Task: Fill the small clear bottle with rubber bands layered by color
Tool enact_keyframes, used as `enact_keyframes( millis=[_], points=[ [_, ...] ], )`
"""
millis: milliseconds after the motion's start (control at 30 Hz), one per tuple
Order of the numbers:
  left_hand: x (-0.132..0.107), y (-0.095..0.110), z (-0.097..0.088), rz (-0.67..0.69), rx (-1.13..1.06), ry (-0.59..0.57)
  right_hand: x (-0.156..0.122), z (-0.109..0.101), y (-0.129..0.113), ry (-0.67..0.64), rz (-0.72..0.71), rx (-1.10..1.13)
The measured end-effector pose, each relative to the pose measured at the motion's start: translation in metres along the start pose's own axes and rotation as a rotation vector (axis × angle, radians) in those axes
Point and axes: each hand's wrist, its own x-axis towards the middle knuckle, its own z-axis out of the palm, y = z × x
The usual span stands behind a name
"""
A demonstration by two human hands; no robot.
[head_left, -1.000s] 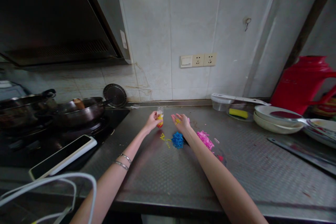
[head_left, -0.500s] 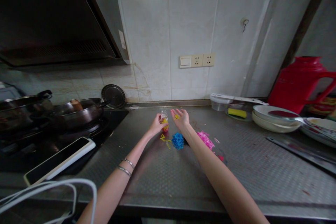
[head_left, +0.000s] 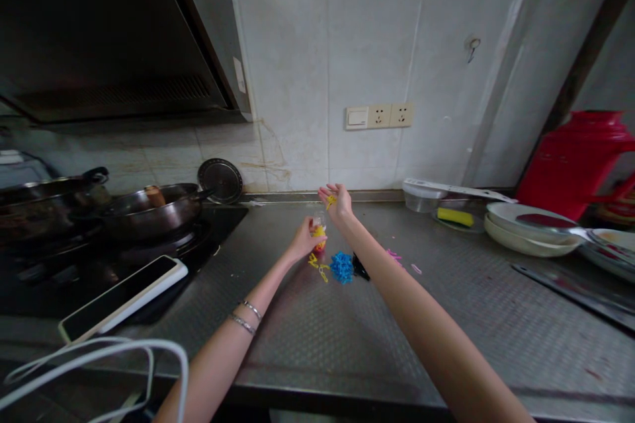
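Note:
My left hand (head_left: 302, 241) is closed around a small clear bottle (head_left: 320, 219) standing on the metal counter. Yellow pieces show inside it, with red ones below. Just above and to the right of the bottle's mouth, my right hand (head_left: 340, 205) is cupped and tilted, fingers stretched out. It holds small yellow loop-like pieces (head_left: 331, 201) on its palm. A few loose yellow pieces (head_left: 323, 271) lie in front of the bottle. Beside them sits a heap of blue pieces (head_left: 342, 267). Pink pieces (head_left: 394, 256) are partly hidden behind my right forearm, and a black object (head_left: 360, 268) shows next to it.
At left are a hob with pans (head_left: 153, 211), a white-cased phone-like device (head_left: 124, 297) and white cables (head_left: 183, 370). On the right stand a clear tub (head_left: 421, 198), a yellow sponge (head_left: 455, 217), stacked bowls (head_left: 530, 241), a knife-like blade (head_left: 570, 291) and a red flask (head_left: 570, 165).
My right hand has risen and tilted towards the bottle, with the yellow pieces still on its palm. My right forearm now covers more of the pink heap. My left hand keeps its hold on the bottle.

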Motion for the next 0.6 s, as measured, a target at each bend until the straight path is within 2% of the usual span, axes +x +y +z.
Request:
enact_keyframes(
  millis=[467, 600],
  points=[
    [-0.0009, 0.0026, -0.0001, -0.044, -0.051, 0.046, -0.0036, 0.0078, 0.0114, -0.132, -0.045, -0.321],
    [-0.0016, 0.0064, -0.0007, -0.105, -0.096, 0.044, -0.0080, 0.0085, 0.0112, -0.166, -0.078, -0.390]
  ],
)
